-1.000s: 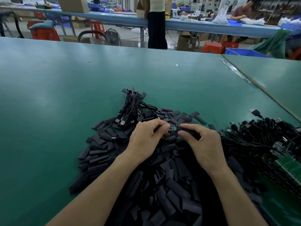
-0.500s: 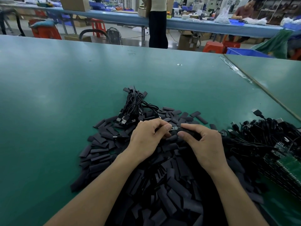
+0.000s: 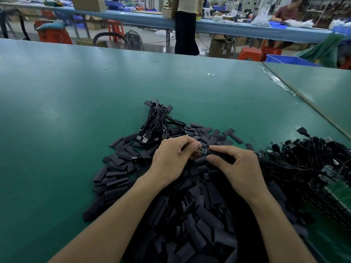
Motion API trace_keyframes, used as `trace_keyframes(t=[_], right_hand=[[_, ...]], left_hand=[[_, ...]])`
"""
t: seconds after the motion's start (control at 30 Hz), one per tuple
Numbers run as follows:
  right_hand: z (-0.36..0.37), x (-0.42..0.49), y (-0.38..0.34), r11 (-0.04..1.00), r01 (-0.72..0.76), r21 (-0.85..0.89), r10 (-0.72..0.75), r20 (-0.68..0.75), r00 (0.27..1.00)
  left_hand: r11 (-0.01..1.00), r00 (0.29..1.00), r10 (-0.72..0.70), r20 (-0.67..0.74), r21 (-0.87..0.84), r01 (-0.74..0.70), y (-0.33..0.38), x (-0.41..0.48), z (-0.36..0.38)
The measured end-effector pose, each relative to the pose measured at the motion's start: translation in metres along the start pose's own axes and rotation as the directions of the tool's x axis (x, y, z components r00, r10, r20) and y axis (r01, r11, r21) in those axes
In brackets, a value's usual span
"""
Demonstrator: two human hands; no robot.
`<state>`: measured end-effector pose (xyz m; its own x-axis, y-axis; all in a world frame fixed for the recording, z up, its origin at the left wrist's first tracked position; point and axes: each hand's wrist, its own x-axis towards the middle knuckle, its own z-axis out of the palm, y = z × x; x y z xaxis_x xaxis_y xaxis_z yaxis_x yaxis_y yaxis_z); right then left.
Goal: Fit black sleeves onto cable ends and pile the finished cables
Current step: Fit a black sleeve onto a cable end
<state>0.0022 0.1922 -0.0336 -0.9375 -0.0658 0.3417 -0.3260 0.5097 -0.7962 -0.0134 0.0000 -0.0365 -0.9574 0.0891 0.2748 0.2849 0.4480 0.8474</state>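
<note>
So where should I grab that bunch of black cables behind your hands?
Probably round the middle of the bundle of thin black cables, coming from above: the cords are gathered tight there, while the silver-tipped USB plugs fan out loose at the near end.

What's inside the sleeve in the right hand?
The right hand pinches a black sleeve; at its mouth shows the cable end's small board, held by the left hand. Whether any of it is inside yet is hidden by the sleeve itself.
</note>
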Motion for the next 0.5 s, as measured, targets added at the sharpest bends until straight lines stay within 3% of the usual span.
trace_keyframes(t=[0.27,0.5], right_hand=[[0.0017,0.0005,0.0026,1.000,0.002,0.023,-0.001,-0.043,0.999],[0.0037,-0.0008,-0.0004,0.997,0.037,0.066,-0.038,0.017,0.999]], left_hand=[[1.000,0.999,0.020,0.034,-0.017,-0.019,-0.0005,-0.0001,0.0001],[0.995,0.994,0.085,0.075,0.048,-0.088,-0.0014,0.0002,0.0017]])
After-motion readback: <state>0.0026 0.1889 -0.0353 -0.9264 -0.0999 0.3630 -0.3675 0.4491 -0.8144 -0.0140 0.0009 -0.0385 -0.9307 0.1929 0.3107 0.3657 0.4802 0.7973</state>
